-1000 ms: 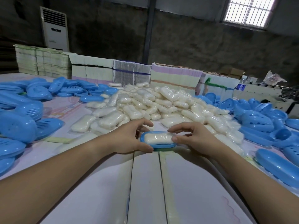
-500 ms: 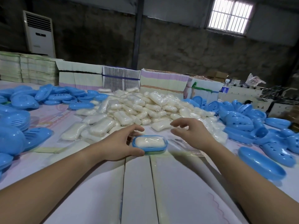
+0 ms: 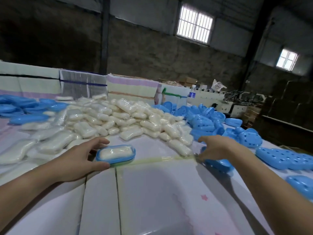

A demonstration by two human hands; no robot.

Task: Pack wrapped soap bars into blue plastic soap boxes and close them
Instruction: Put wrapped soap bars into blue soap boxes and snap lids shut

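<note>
Here, the left hand has its thumb and forefinger spread wide around the left end of a blue soap box base: the forefinger curves along the far side, the thumb lies along the near side, and both touch the rim. The base sits on the white table near its middle, just beyond a strip of yellowish tape that runs across the surface. A wrapped soap bar lies flat inside the base, uncovered, with no lid over it.

The right hand reaches toward the table's right side, fingers bent downward over a blue lid that lies just right of the tape's end. The fingertips reach the lid's near edge, but whether they actually grip it cannot be told, since the hand hides the contact.

Beyond both hands, a large heap of wrapped soap bars covers the middle of the table toward its far edge. Blue perforated box halves pile up along the right edge, and more blue pieces lie toward the far left corner. Strapped stacks of flat cartons stand along the far edge, with a water bottle just beside them on the right.
</note>
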